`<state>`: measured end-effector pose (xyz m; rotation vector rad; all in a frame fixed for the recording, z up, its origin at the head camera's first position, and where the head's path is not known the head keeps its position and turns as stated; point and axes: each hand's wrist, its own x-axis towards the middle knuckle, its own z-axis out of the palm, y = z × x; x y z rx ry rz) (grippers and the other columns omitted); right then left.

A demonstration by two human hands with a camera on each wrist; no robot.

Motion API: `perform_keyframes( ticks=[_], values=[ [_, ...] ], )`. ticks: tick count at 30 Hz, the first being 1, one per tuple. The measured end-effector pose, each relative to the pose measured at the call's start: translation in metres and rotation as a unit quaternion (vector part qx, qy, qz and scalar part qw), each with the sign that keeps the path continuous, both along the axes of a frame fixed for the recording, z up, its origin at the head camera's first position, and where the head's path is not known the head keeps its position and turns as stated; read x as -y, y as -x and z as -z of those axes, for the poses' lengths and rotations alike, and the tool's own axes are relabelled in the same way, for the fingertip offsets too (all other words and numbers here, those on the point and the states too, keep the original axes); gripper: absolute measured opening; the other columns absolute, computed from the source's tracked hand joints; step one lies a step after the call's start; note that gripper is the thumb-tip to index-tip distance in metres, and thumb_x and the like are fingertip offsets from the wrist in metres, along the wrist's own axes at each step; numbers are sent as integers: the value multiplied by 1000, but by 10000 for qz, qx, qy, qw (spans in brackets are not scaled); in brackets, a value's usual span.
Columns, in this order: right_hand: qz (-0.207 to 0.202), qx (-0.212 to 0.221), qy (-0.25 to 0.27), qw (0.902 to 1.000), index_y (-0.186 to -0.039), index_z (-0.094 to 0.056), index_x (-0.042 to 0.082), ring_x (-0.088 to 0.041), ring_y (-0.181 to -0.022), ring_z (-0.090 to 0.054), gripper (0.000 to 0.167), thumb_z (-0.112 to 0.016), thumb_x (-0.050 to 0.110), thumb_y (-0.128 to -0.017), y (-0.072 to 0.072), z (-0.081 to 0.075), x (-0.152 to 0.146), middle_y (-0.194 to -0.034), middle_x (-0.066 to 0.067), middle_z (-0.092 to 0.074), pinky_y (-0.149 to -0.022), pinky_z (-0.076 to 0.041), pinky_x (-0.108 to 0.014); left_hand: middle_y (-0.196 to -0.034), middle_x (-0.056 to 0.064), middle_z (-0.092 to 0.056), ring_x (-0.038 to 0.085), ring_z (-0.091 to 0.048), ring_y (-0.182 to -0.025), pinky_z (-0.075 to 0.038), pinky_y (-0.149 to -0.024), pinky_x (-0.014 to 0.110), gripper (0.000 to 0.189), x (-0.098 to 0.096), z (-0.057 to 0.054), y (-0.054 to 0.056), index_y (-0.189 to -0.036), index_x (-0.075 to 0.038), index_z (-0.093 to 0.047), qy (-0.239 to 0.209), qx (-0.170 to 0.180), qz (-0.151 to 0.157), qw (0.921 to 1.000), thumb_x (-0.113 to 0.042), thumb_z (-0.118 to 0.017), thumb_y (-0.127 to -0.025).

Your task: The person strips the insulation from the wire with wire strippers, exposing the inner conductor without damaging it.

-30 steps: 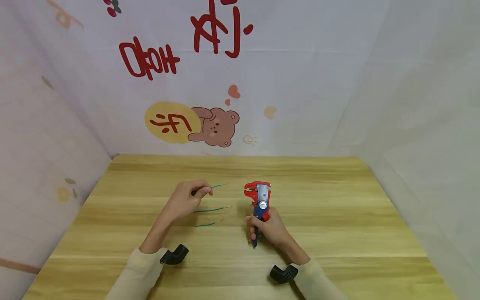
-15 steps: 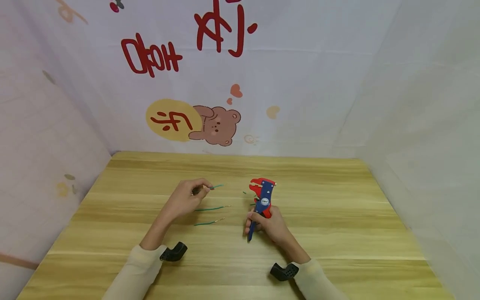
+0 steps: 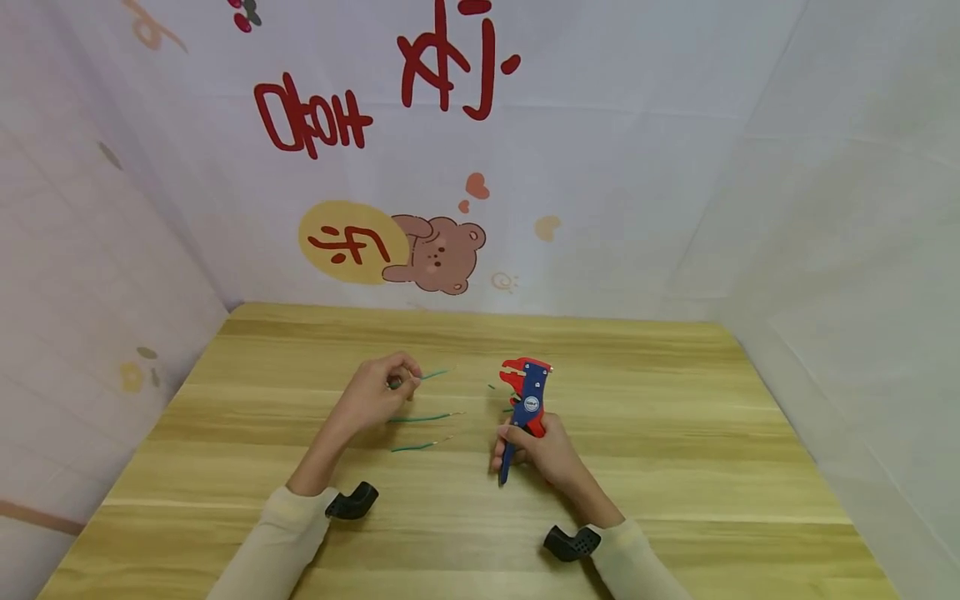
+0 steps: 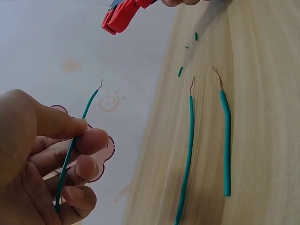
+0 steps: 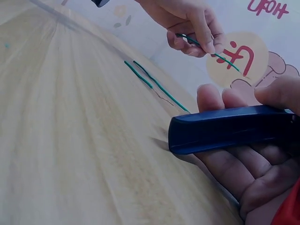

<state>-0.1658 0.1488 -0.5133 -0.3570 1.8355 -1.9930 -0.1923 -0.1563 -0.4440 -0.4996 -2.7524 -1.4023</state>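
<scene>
My left hand (image 3: 375, 393) pinches a green wire (image 4: 89, 104) between thumb and forefinger, raised off the table. Thin bare copper sticks out of the wire's far tip. To the right, my right hand (image 3: 553, 454) holds a red and blue wire stripper (image 3: 533, 390) by its handles, its head up and its red jaws parted, facing left with nothing between them. In the right wrist view the blue handle (image 5: 225, 130) lies across the fingers, thumb on top. Two more green wires, one longer (image 4: 187, 150) and one shorter (image 4: 226, 145), lie on the table with bare copper ends.
Several short green insulation bits (image 4: 180, 71) lie on the wooden table (image 3: 675, 467) near the stripper. Printed white cloth (image 3: 615, 167) walls off the back and both sides. A black camera mount (image 3: 352, 502) sits on the left wrist, another (image 3: 572, 543) on the right.
The stripper has tilted and shifted slightly right, its blue side now showing and the insulation bits below it more visible. The left hand keeps its wire, with more of it now showing than half a second ago.
</scene>
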Motion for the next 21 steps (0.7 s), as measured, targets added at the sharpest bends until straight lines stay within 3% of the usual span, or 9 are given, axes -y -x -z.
perform_keyframes(
  ticks=[4,12,21],
  values=[
    [-30,39,-108,9999,-120,-51,-12,-31,-81,-78,43,-65,25,-102,0,0,-3,-86,-9,-75,-78,-63,-43,-76,11,-71,17,-63,-71,-48,-72,29,7,1,4,1,-101,-4,-67,19,-13,0,10000,-10,-65,-100],
    [60,77,-385,9992,-120,-53,-9,-35,-83,-78,39,-66,24,-102,-1,-1,-2,-90,-13,-76,-80,-63,-44,-82,3,-69,15,-58,-75,-47,-72,30,7,4,11,3,-98,-5,-70,451,96,-74,9989,-12,-67,-99],
    [3,25,-584,9983,-119,-55,-6,-34,-84,-78,43,-70,29,-99,-2,-3,-2,-91,-12,-76,-81,-63,-43,-85,2,-68,15,-58,-78,-48,-74,32,7,9,20,4,-96,-7,-71,674,128,-145,9975,-11,-67,-99]
  ],
)
